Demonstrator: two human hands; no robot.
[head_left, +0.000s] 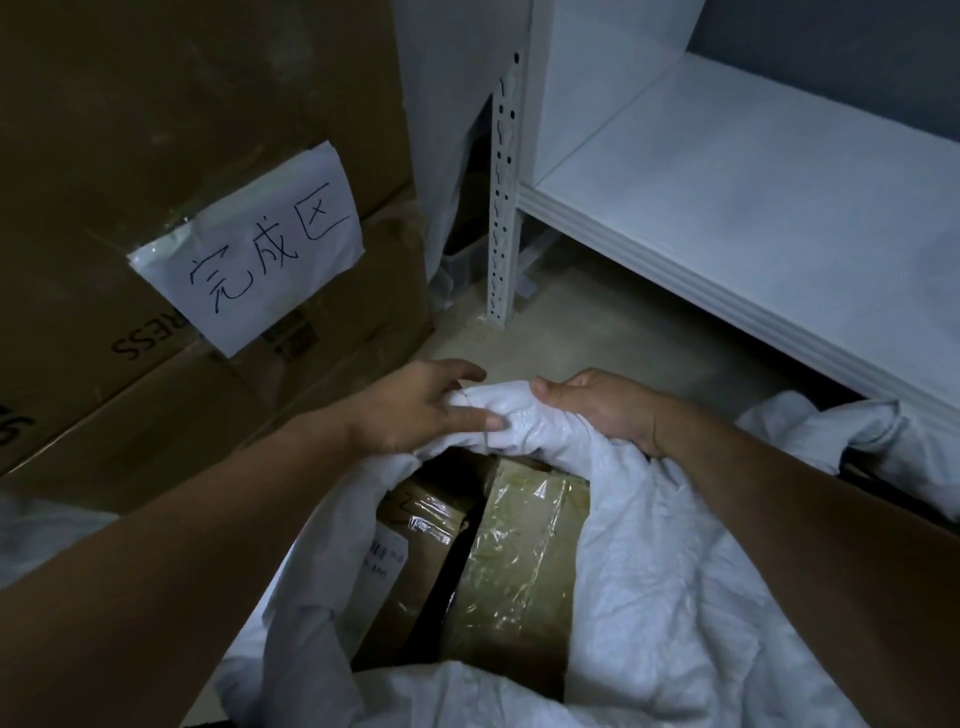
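Observation:
A large white woven sack (654, 561) stands open on the floor below me. Inside it lie two taped cardboard parcels: a brown one with a white label (410, 540) on the left and a greenish one wrapped in clear tape (519, 561) on the right. My left hand (421, 405) pinches the bunched far rim of the sack between thumb and fingers. My right hand (608, 405) grips the same bunched rim from the right, fingers curled into the fabric. The two hands sit close together at the sack's far edge.
Big cardboard boxes (156, 156) are stacked at the left, with a handwritten white paper sign (254, 260) taped on. A white metal shelf unit (753, 208) with a perforated post (504, 208) stands at the right. Another white sack (841, 431) lies under the shelf.

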